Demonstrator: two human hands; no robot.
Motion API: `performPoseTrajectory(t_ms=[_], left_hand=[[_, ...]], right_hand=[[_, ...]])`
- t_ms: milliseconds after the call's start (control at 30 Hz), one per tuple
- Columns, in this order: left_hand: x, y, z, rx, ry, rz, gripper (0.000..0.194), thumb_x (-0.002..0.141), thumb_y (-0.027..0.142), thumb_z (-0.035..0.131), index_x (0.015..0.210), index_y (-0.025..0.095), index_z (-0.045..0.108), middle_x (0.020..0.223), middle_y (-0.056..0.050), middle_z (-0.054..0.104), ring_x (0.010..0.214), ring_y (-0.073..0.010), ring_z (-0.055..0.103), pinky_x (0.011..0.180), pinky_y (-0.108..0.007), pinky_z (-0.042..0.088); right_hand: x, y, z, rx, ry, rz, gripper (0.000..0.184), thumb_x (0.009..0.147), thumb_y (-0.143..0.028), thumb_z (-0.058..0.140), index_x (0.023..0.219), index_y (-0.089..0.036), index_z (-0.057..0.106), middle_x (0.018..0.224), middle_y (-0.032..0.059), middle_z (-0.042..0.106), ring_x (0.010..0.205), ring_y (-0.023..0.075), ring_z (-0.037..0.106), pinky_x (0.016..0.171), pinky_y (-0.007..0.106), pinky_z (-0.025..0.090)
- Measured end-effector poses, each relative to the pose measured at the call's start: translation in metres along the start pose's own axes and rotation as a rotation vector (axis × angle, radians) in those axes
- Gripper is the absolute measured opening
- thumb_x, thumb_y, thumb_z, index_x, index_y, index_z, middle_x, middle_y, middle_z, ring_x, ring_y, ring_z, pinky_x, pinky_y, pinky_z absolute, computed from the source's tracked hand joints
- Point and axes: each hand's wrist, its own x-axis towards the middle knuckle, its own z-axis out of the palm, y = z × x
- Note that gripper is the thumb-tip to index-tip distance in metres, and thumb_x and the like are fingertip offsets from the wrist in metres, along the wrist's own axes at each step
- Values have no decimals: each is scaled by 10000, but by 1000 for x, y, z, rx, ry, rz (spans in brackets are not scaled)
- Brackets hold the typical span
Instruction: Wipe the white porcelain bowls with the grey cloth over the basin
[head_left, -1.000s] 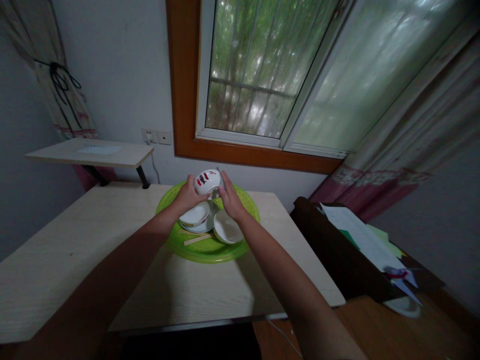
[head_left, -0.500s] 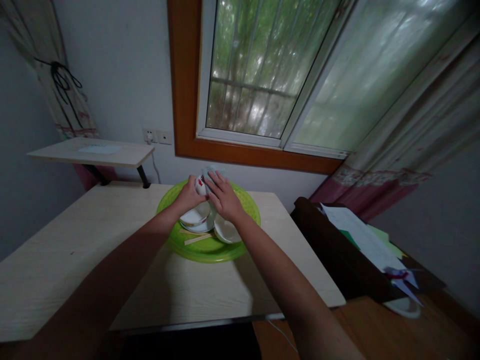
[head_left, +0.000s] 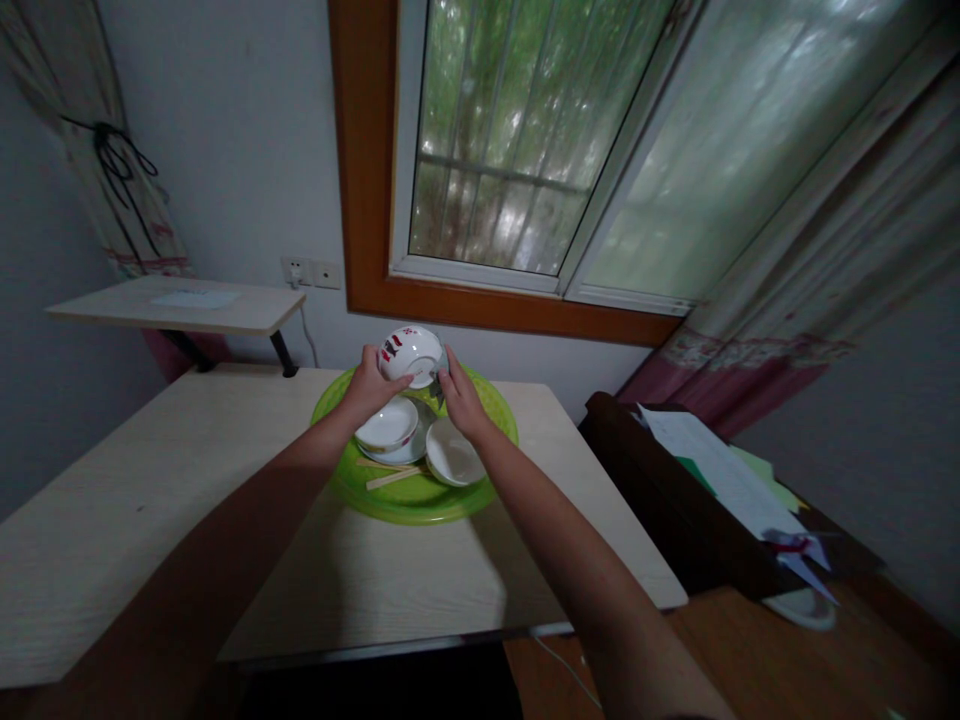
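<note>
A white bowl [head_left: 412, 350] with red markings is held up over the far part of a round green tray [head_left: 420, 514], its base and outer side tilted toward me. My left hand [head_left: 369, 386] grips the bowl's left side, thumb along the lower edge. At the bowl's right side, my right hand [head_left: 460, 396] presses a greyish cloth [head_left: 437, 392], mostly hidden by the fingers. Below them in the tray, a white bowl [head_left: 388, 424] rests on a plate [head_left: 405, 455]. Another white bowl [head_left: 453, 455] stands at the right, with wooden chopsticks [head_left: 394, 476] in front.
The tray stands on a pale wooden table [head_left: 420, 580]. A small raised shelf [head_left: 180, 310] with a paper sheet is at the left. Behind are a wall socket [head_left: 297, 270] and a window [head_left: 495, 200]. Papers [head_left: 720, 480] lie on dark furniture at the right.
The bowl has turned so that its base and red-marked side face me. My right hand has shifted from over the bowl to its right edge, with the cloth.
</note>
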Motion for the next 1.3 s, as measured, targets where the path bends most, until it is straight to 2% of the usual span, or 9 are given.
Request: performPoseTrajectory(t_ms=[233, 433, 600, 833, 967, 1133, 1300], left_hand=[[-4, 3, 1, 79, -97, 33, 596, 657, 407, 818, 1074, 218, 438, 1025, -70, 671, 902, -238, 665, 758, -330, 493], [-5, 2, 2, 103, -125, 48, 576, 668, 395, 821, 1064, 215, 444, 993, -60, 682, 885, -234, 670, 729, -311, 478], [-4, 0, 3, 103, -131, 48, 551, 686, 364, 807, 1077, 206, 453, 990, -61, 679, 870, -227, 663, 735, -315, 485], [-1, -3, 2, 87, -126, 16, 580, 676, 379, 827, 1085, 203, 455, 1038, -77, 681, 905, -234, 667, 748, -321, 496], [-1, -2, 1, 93, -121, 1, 593, 665, 389, 829, 1092, 211, 458, 1028, -69, 680, 905, -241, 667, 755, -329, 498], [-1, -1, 0, 102, -140, 4, 580, 679, 406, 816, 1097, 204, 468, 1026, -84, 679, 910, -261, 666, 744, -342, 493], [0, -1, 2, 149, -168, -1, 572, 673, 393, 815, 1094, 202, 477, 1051, -101, 680, 907, -268, 664, 754, -355, 496]], right_hand=[[-1, -17, -6, -206, -50, -232, 668, 1073, -573, 288, 1656, -247, 260, 1719, 60, 259, 1587, 228, 254, 1315, 485, 206], [-6, -37, -6, -352, -131, -380, 558, 1078, -409, 368, 1623, -295, 352, 1693, 23, 327, 1594, 216, 232, 1308, 517, 222], [-4, -37, -7, -330, -128, -354, 529, 1084, -376, 338, 1599, -278, 409, 1676, 31, 364, 1582, 209, 268, 1306, 509, 230], [-2, -29, -10, -269, -118, -327, 557, 1095, -445, 306, 1602, -238, 407, 1676, 64, 360, 1575, 209, 289, 1306, 481, 242], [2, -24, -12, -245, -150, -274, 579, 1090, -505, 314, 1615, -269, 379, 1688, 47, 336, 1572, 211, 296, 1308, 483, 236], [5, -19, -17, -222, -210, -200, 657, 1069, -602, 321, 1619, -247, 375, 1698, 67, 303, 1577, 225, 284, 1310, 472, 223], [-3, -13, -27, -185, -236, -160, 653, 1055, -622, 359, 1617, -289, 372, 1693, 48, 310, 1564, 225, 316, 1301, 481, 242]])
